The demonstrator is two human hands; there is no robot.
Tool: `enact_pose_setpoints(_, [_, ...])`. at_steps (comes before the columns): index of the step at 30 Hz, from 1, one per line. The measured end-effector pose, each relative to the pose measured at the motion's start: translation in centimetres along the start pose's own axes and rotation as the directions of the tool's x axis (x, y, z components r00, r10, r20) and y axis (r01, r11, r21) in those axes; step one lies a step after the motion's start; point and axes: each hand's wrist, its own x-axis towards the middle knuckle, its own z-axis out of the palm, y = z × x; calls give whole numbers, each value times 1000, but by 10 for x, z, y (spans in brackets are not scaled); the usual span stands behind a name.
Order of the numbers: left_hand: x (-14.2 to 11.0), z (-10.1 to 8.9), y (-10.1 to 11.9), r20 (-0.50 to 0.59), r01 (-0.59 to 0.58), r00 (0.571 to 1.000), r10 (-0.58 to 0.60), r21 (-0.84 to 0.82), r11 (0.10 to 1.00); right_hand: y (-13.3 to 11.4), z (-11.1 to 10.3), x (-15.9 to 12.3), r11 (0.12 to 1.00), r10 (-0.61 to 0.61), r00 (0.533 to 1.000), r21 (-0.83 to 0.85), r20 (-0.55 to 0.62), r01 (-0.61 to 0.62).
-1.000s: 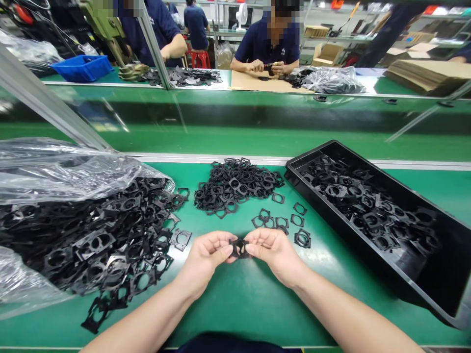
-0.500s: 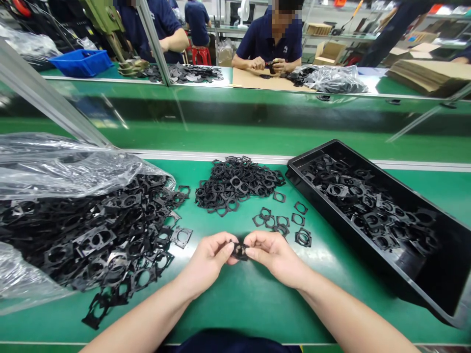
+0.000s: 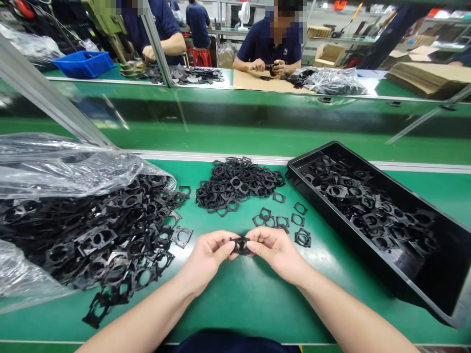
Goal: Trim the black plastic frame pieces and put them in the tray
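Black square frame (image 3: 241, 245) pinched at opposite edges between left hand (image 3: 209, 256) and right hand (image 3: 278, 252)

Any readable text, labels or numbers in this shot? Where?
No readable text anywhere.
Small white badge on a co-worker's navy polo: too small to read.
Black tray and blue bin: no lettering visible.

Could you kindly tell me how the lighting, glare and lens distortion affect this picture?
Head view: white glare streaks the crumpled clear plastic bag, a soft sheen lies on the green conveyor belt, the wide lens bends the long black tray, and the small held black frame piece looks sharp.
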Motion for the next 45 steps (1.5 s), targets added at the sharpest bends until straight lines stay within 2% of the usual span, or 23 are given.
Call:
enact_pose_setpoints(4, [1,0,1,-30,-11,999,12,33,999,0,0,-1,1000,-1,1000,-12,-13,1])
enact_pose_setpoints(7, [2,-1,1,-10,37,999,-36,74,997,1,0,-1,999,-38,998,-32,-43,36])
enact_pose_setpoints(11, [2,-2,2,48,172,984,-172,-5,985,3,-1,-1,998,-49,998,-37,-37,48])
enact_pose_setpoints(14, [2,-1,2,78,211,976,-205,-88,973,3,-1,0,998,-40,999,-42,-35,39])
enact_pose_setpoints(22, [1,3,-4,18,52,999,-50,-125,991,-2,0,-2,997,7,999,-77,-36,-10])
enact_pose_setpoints(27, [0,3,-7,12,-9,1000,11,-114,993,-5,-1,-4,1000,-1,1000,-29,-11,1])
enact_pose_setpoints(32, [2,0,-7,46,55,998,-52,-72,996,-3,-2,-4,998,-19,999,-57,-44,17])
enact_pose_setpoints(35, [3,-1,-6,67,112,992,-105,-107,988,-1,-2,-4,998,-30,999,-60,-43,28])
enact_pose_setpoints(41, [2,4,-4,67,76,996,-61,-245,966,0,-2,-3,999,7,1000,-31,-22,-7])
enact_pose_setpoints(43, [2,4,-4,54,54,998,-44,-195,979,0,-3,-3,999,32,999,-26,-20,-33])
enact_pose_setpoints(45, [3,2,-5,36,29,999,-27,-75,997,-1,-3,-2,998,50,998,-28,-24,-50])
